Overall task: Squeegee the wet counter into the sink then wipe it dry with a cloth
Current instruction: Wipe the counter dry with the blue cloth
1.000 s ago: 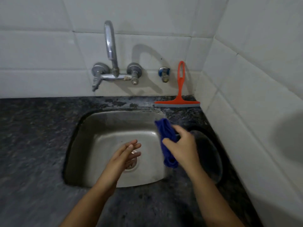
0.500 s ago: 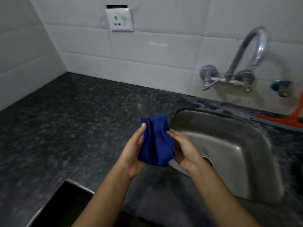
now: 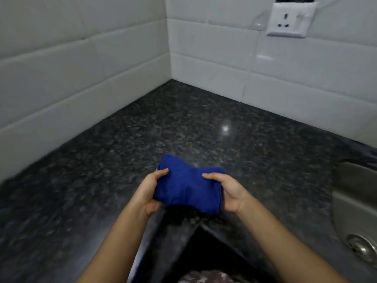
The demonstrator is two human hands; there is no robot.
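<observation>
Between the two hands, held just above the near part of the dark speckled counter (image 3: pixel 183 123), a bunched blue cloth (image 3: pixel 188 187) is stretched sideways. The left hand (image 3: pixel 148 193) grips the cloth's left end, thumb laid over the top and the fingers curled underneath, out of sight. The right hand (image 3: pixel 230 193) closes on the right end the same way, thumb pointing inward across the top of the fabric. Both bare forearms run up from the bottom edge and converge toward the cloth, wrists roughly level. Whether the cloth's underside touches the stone cannot be told; a dark shadow lies directly below it.

Beyond the hands the counter runs back into a corner of white tiled wall (image 3: pixel 81 74), with nothing lying on that stretch and a small glint of light ahead of the right hand. High on the wall, beyond and right of the right hand, sits a white socket (image 3: pixel 289 19). Well to the right of the right hand, the steel sink (image 3: pixel 350 193) shows at the frame edge, its drain (image 3: pixel 362 249) nearer the person.
</observation>
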